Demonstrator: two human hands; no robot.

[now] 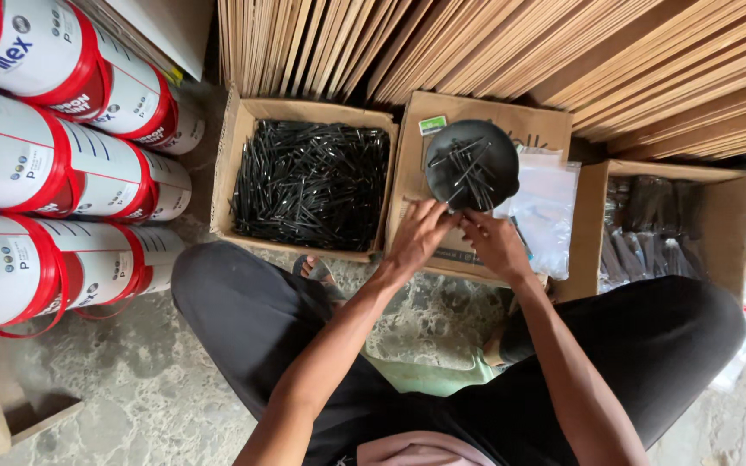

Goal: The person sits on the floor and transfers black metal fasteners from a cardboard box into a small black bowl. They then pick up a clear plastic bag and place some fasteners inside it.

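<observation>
Nails (475, 168) lie in a black bowl (442, 147) at upper centre on a closed carton (442, 112), both hands just below its rim, left hand (420, 235) and right hand (494, 243) half-curled, contents unclear; likely sorting step, next needs a pinch.

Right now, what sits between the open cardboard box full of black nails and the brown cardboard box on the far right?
In the head view, a closed cardboard box carrying a round black bowl of nails and clear plastic bags.
</observation>
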